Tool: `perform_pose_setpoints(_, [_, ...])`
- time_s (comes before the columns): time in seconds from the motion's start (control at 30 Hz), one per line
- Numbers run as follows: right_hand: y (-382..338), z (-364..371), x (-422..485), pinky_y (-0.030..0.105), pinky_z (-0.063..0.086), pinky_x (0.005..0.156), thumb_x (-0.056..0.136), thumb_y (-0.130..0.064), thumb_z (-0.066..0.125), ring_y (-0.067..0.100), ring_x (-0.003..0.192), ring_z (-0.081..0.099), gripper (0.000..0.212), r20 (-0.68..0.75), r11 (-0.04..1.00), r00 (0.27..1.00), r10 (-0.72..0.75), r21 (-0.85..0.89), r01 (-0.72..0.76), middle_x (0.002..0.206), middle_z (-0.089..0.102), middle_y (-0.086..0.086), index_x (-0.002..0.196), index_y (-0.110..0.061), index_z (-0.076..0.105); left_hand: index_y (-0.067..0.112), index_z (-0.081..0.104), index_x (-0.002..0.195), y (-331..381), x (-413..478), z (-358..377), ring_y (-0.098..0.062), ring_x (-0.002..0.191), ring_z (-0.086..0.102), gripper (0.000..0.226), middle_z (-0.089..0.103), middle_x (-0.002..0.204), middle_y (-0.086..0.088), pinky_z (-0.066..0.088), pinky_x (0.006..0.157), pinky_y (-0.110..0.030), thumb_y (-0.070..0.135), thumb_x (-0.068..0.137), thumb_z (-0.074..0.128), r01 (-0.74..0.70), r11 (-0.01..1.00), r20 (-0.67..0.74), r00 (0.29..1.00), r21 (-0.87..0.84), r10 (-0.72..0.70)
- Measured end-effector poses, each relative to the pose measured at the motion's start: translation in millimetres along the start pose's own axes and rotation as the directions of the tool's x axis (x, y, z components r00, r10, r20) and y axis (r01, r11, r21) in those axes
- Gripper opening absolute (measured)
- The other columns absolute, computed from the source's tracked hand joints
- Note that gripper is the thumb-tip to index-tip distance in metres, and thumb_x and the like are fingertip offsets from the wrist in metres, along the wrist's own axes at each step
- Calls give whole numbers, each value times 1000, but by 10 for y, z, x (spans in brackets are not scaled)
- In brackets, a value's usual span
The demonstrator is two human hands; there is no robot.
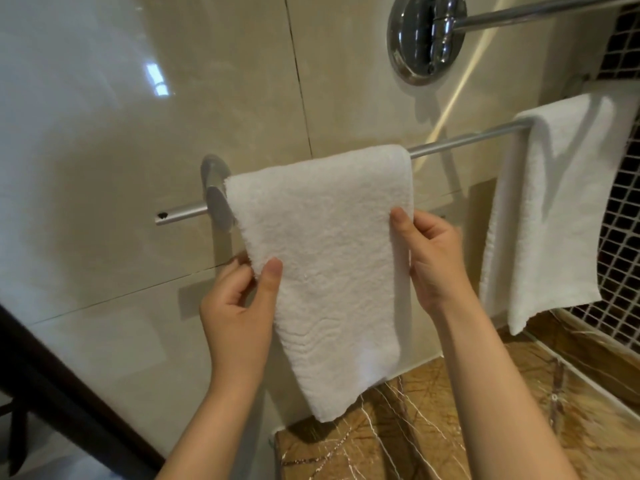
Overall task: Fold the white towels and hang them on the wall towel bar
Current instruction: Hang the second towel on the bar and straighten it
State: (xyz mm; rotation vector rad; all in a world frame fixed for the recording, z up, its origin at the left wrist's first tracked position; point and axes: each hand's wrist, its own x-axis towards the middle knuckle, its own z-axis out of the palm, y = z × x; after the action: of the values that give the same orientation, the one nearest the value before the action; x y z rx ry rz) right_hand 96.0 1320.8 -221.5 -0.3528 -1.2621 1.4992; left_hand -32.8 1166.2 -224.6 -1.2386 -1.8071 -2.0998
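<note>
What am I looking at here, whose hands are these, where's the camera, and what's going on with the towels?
There is no machine here. The one picture comes from a camera worn on a person's head, looking forward and down, so the two bare arms reaching in from the bottom are that person's own.

Ahead is a glossy beige tiled wall with a metal towel bar fixed to it. A folded white towel is draped over the bar. The left hand pinches its left edge between thumb and fingers, and the right hand grips its right edge, as if to straighten it.

A second white towel already hangs further right on the same bar, untouched. Higher up sits a round chrome wall mount with a rod of its own. Below is a brown marble counter.
</note>
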Motion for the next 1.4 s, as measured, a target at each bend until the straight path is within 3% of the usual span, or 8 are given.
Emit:
perform_pose_setpoints(0.23, [-26,-3,-42,30,55,65,65,-44,72,18,72,67,31,5,1000,1000,18,16,-18,77,73,3,74,-15,76,39,73,75,-37,-2,-9,-1,84,64,12,70,89,14,50,76,-17,42,81,63,-42,999,-24,999,-20,41])
perform_pose_setpoints(0.47, [45,-146,-214,28,56,73,65,-33,73,20,87,70,23,37,995,996,86,42,-87,94,75,4,85,-20,78,43,73,69,-81,-139,-43,-1,87,65,5,69,89,18,49,73,-12,48,68,71,141,984,99,987,-108,-131])
perform_pose_setpoints(0.6, [108,-182,-347,24,54,64,72,-25,69,15,76,69,19,42,986,988,148,-83,-144,84,74,1,84,-11,72,32,73,58,-152,-262,-47,-7,84,67,10,71,86,9,53,69,-18,27,65,77,242,969,103,966,-50,-236])
perform_pose_setpoints(0.8, [126,-192,-414,20,51,58,74,-24,71,9,68,66,14,-6,973,984,177,-148,-176,75,73,-2,77,-11,72,30,68,60,-134,-291,-7,7,65,60,28,67,74,8,46,59,-7,6,72,77,188,982,22,982,30,-189])
perform_pose_setpoints(1.03, [111,-245,-520,18,50,57,75,-22,69,7,67,66,15,27,976,985,170,-140,-164,76,73,-5,84,-10,70,24,68,65,-158,-435,3,-6,72,63,16,69,80,0,51,62,-14,11,72,76,208,976,6,978,-61,-208])
perform_pose_setpoints(1.17, [199,-315,-610,20,53,62,69,-25,72,8,75,69,18,-2,967,976,218,-137,-216,85,75,-4,85,-17,72,27,66,59,-217,-564,-11,1,63,57,28,64,71,5,47,58,-11,6,75,75,213,976,58,976,-38,-211])
perform_pose_setpoints(1.3, [266,-363,-675,18,52,63,70,-23,71,8,78,70,20,10,967,974,228,-117,-226,88,76,-3,89,-16,72,31,58,51,-298,-646,-94,4,55,43,24,51,57,10,34,53,-11,35,73,68,169,985,106,981,-35,-164])
perform_pose_setpoints(1.4, [305,-383,-685,16,51,63,77,-13,69,6,77,69,15,27,968,973,230,-107,-226,87,75,-4,92,-13,72,34,67,59,-358,-680,-102,5,62,53,24,61,66,5,40,59,-8,17,76,75,176,984,140,976,-40,-169])
